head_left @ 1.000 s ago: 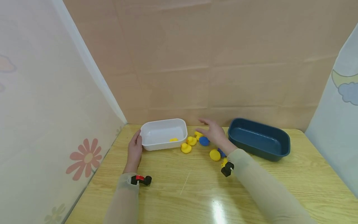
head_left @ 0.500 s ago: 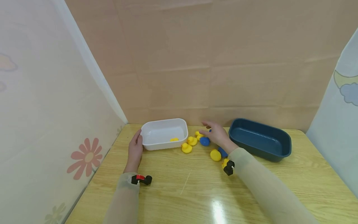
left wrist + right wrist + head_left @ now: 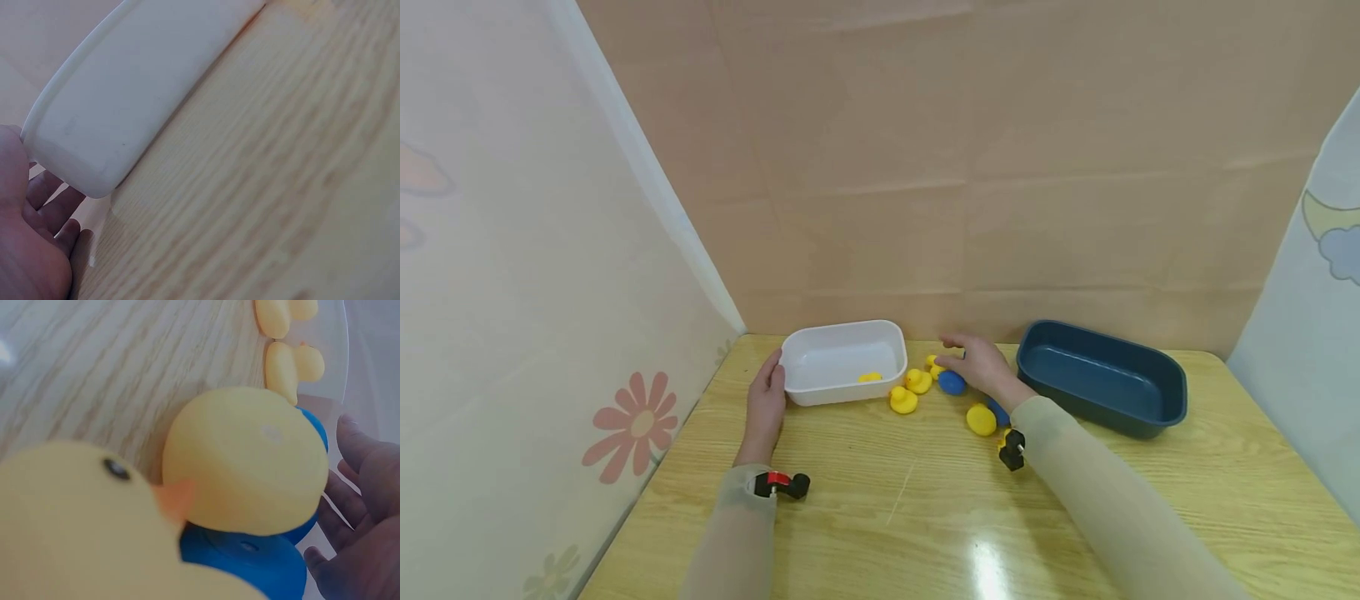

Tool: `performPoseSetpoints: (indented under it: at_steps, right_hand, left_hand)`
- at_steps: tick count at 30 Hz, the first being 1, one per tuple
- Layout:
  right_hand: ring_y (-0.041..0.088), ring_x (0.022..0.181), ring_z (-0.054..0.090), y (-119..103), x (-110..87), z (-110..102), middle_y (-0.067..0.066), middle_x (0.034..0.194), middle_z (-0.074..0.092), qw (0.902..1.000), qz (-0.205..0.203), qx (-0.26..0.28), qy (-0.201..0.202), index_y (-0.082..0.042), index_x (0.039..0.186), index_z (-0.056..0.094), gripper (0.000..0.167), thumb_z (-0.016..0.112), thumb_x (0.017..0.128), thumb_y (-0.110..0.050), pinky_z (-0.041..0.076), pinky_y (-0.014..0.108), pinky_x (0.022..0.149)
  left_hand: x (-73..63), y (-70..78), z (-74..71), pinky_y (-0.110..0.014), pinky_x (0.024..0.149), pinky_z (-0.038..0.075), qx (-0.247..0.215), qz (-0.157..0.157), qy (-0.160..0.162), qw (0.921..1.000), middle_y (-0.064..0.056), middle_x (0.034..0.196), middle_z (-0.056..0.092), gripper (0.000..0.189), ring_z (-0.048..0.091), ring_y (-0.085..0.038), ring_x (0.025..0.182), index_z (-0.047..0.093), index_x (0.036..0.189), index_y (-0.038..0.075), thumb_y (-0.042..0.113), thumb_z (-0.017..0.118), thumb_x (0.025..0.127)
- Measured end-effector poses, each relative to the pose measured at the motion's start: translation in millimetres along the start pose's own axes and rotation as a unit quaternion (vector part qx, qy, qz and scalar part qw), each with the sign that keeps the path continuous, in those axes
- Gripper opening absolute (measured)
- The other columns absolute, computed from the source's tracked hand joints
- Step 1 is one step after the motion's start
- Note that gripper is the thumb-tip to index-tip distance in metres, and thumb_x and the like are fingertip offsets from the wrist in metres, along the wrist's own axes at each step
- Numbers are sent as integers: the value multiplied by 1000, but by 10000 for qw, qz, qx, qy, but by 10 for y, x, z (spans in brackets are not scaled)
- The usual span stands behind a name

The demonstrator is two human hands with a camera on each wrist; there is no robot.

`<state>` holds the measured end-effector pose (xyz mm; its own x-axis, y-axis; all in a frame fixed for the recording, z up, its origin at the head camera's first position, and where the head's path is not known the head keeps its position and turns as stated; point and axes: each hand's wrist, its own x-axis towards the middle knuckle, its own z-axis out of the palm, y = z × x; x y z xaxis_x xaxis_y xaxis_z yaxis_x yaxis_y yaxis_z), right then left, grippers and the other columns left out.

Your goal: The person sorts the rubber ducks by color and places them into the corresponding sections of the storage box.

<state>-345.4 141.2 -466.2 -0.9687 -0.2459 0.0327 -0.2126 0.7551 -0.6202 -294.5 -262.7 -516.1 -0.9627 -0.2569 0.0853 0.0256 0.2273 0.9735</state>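
At the white basin [image 3: 846, 396], my left hand [image 3: 765, 408] holds the left end, thumb near the front corner; in the left wrist view the fingers of that hand [image 3: 34, 234] curve round the end. A bit of a yellow toy duck [image 3: 870, 377] shows inside the basin. My right hand [image 3: 981, 364] reaches over the toy ducks with thumb and fingers apart, close to a blue duck [image 3: 952, 382] and a yellow duck [image 3: 936, 367] partly behind the thumb. From the right wrist, the hand [image 3: 369, 512] appears beside a tipped yellow duck [image 3: 244, 462], its fingers relaxed and holding nothing visible.
A dark blue basin [image 3: 1101, 408] stands to the right, behind my forearm. Two yellow ducks [image 3: 903, 400] sit by the white basin's right corner. A tipped yellow duck [image 3: 981, 420] and a blue one [image 3: 998, 412] lie under my right wrist. A paper-covered wall [image 3: 865, 250] rises behind.
My right hand has shifted slightly right and lowered toward the ducks, its thumb and fingers drawing somewhat closer together. The left hand and both basins stay in place.
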Motion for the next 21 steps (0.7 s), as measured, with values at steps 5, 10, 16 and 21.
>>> performPoseSetpoints:
  at_steps: [5, 10, 16, 21]
  right_hand:
    - [41, 146, 55, 22, 13, 13, 16, 156, 62, 10000, 23, -34, -36, -5, 157, 61, 59, 74, 108, -35, 41, 61, 123]
    - [41, 144, 57, 39, 20, 28, 17, 154, 64, 9999, 66, -36, -88, -5, 156, 62, 56, 73, 109, -34, 41, 60, 123]
    - [42, 139, 59, 38, 17, 27, 17, 145, 70, 9999, 8, -47, -111, -4, 150, 68, 50, 73, 110, -32, 44, 60, 120]
    - [38, 125, 66, 38, 20, 31, 15, 137, 74, 9998, -49, -68, -152, -4, 146, 71, 47, 73, 109, -33, 50, 58, 113]
  left_hand:
    - [5, -11, 0, -48, 134, 25, 48, -4, 7, 10000, -6, 176, 38, 54, 28, -26, 165, 43, 172, 18, 35, 41, 121]
    - [2, -10, -2, -48, 134, 24, 64, 16, 6, 10000, -6, 176, 39, 54, 28, -26, 165, 42, 172, 17, 35, 41, 121]
    - [-10, -1, -16, -48, 134, 24, 116, -20, -55, 9999, -5, 177, 38, 55, 27, -25, 165, 41, 173, 18, 36, 40, 121]
    - [-13, -15, -22, -48, 134, 24, 141, -6, -39, 9999, -5, 176, 39, 54, 28, -25, 165, 41, 172, 19, 37, 40, 121]
